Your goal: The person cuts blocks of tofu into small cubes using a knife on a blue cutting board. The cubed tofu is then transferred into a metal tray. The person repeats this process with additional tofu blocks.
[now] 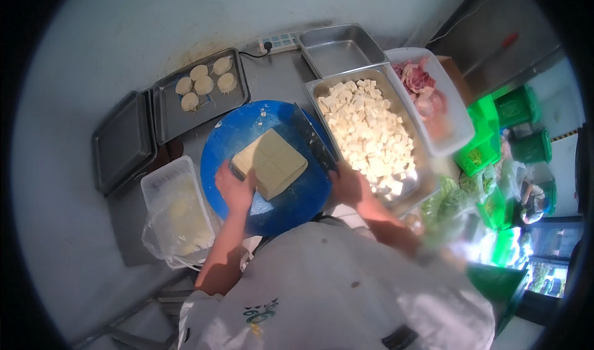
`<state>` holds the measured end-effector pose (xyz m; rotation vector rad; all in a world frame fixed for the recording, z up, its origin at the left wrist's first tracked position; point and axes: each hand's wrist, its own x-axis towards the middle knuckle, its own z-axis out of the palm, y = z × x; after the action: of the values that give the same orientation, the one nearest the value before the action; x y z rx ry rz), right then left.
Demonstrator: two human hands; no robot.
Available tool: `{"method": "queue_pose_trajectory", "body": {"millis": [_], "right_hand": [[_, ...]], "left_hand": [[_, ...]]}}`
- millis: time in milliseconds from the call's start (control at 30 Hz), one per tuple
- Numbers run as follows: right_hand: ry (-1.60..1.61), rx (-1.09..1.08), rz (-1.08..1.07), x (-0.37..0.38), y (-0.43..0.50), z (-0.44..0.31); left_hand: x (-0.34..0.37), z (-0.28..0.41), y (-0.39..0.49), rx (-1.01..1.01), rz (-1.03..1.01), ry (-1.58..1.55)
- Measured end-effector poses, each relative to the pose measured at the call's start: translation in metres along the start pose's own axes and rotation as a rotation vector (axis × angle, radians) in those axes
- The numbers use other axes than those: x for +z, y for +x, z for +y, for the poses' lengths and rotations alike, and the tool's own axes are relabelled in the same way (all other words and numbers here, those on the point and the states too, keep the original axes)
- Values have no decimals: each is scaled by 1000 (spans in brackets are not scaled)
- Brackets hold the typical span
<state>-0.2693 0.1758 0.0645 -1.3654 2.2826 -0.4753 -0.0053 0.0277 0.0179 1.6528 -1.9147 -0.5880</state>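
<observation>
A pale tofu block with grid lines pressed into its top sits on the round blue cutting board. My left hand grips the block's near-left corner, thumb and fingers on either side. In my right hand is the handle of a kitchen knife, its broad dark blade pointing away from me along the board's right side. The blade is apart from the block. Beside the board on the right, a deep steel pan holds a heap of tofu cubes.
A steel tray with several pale round pieces and stacked trays stand left. Nearer is a plastic tub. At the back are a power strip and another steel pan. Raw meat fills a white tub. A person is far right.
</observation>
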Motion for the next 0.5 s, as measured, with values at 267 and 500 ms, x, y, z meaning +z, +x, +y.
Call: {"method": "queue_pose_trajectory", "body": {"millis": [267,500], "right_hand": [[-25,-175,-38,-24,-35,-69],[-112,-203,-117,-19,-42,-95]], "left_hand": [[0,-7,32,769,-99,13],[8,-8,42,808,-207,28]]}}
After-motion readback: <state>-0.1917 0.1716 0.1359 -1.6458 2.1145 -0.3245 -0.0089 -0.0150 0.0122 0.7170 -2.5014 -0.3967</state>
